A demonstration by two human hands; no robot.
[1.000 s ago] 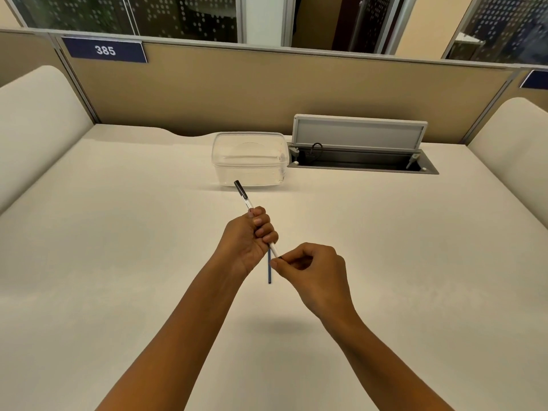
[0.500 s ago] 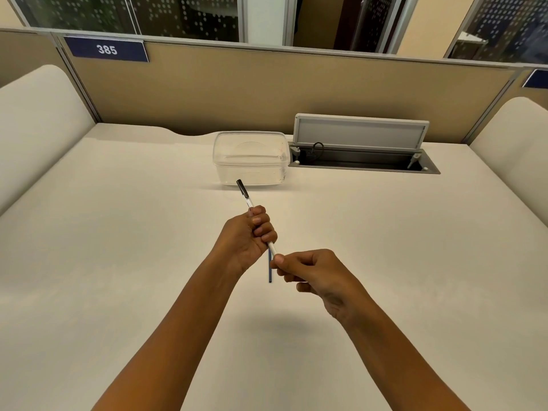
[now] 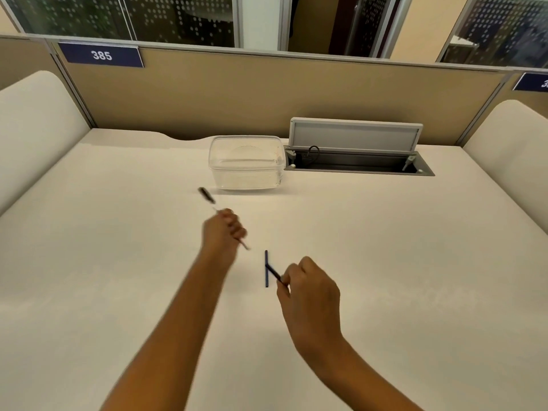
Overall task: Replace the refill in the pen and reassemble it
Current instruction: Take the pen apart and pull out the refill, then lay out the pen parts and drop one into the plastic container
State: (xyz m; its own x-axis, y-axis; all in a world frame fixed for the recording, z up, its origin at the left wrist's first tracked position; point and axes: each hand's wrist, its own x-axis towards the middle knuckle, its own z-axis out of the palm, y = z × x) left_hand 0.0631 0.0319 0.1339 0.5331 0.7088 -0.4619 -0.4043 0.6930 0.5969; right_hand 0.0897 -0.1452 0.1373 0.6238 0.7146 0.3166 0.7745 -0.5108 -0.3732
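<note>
My left hand (image 3: 222, 232) is closed around the pen barrel (image 3: 206, 195). Its black end points up and away toward the far left, and its pale open end sticks out below my fingers. My right hand (image 3: 311, 289) pinches a thin dark refill (image 3: 275, 274) by one end, clear of the barrel and to its right. The free end of this refill points toward the left hand. A second, blue refill (image 3: 266, 256) lies straight on the white desk (image 3: 118, 262) between my hands, and the held refill crosses over it.
An empty clear plastic container (image 3: 246, 163) stands at the back middle of the desk. To its right is an open cable hatch (image 3: 358, 168) with its grey lid (image 3: 355, 134) raised. A tan partition closes the far edge, and padded dividers flank both sides.
My hands have moved apart: the right hand drew the dark refill out of the barrel to the right, and the left hand swung the barrel slightly left. The blue refill stayed on the desk.
</note>
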